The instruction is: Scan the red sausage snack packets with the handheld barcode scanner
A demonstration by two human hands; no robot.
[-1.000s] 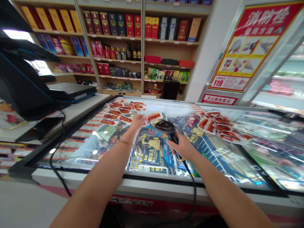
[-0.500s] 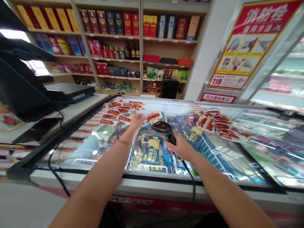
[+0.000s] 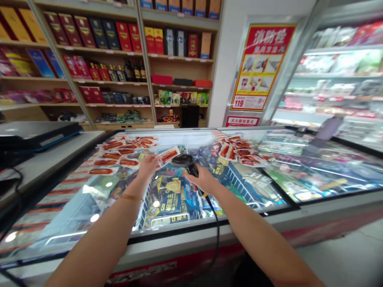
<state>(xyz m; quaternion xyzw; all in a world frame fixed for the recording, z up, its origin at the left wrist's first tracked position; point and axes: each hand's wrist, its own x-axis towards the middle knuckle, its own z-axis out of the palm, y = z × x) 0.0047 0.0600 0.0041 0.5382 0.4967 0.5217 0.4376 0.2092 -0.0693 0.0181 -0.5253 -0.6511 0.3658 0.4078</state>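
Note:
My left hand (image 3: 149, 164) pinches the near end of a clear packet of reddish-brown sausage (image 3: 168, 156) above the glass top of a chest freezer (image 3: 191, 236). Wrapped around the handle of a black handheld barcode scanner (image 3: 183, 160) is my right hand (image 3: 201, 177). The scanner's head is close beside the packet, and its cable hangs down over the freezer's front edge. Several similar sausage packets (image 3: 110, 156) lie on the glass to the left of my left hand. Another pile of sausage packets (image 3: 239, 150) lies to the right of the scanner.
Under the glass are wire baskets (image 3: 243, 185) with bagged frozen goods. A counter with a flat dark device (image 3: 38, 133) borders the left side. Behind stand shelves of boxes and bottles (image 3: 104, 73), a red and yellow poster (image 3: 261, 65) and a refrigerated display (image 3: 338, 91) at the right.
The view has turned to the right, so the scene sits further left. Both hands keep their holds on the packet and the scanner, which stay close together.

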